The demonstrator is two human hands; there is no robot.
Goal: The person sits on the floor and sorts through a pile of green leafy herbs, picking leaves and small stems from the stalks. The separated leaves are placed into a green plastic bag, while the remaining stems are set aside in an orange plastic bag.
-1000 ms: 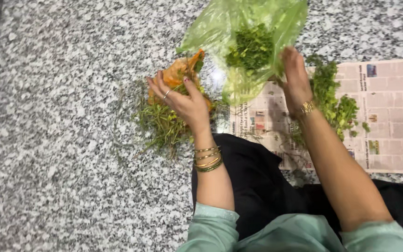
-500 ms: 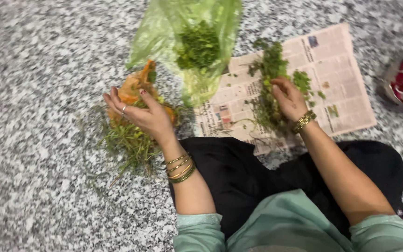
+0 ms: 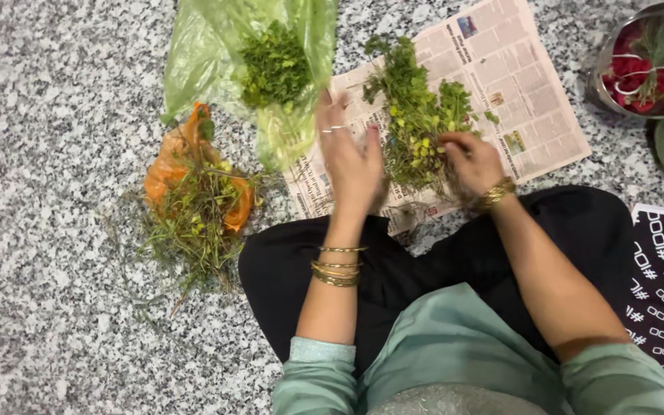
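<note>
A loose bunch of leafy green herbs [image 3: 416,123] lies on a sheet of newspaper [image 3: 501,84] spread on a speckled granite floor [image 3: 55,92], near the paper's middle. The right hand [image 3: 470,161] rests on the bunch's near edge, fingers curled into the stems, gripping some. The left hand [image 3: 351,154], which half a second ago lay on a pile of stalks and scraps [image 3: 194,223] over an orange bag [image 3: 164,173] off the paper's left edge, has swung across and now hovers open-palmed, holding nothing, at the bunch's left side. So sorting seems to turn back to the herbs. A green plastic bag [image 3: 201,54] holding picked leaves [image 3: 274,65] overlaps the newspaper's far left corner. A metal bowl [image 3: 605,73] sits beyond its right edge.
</note>
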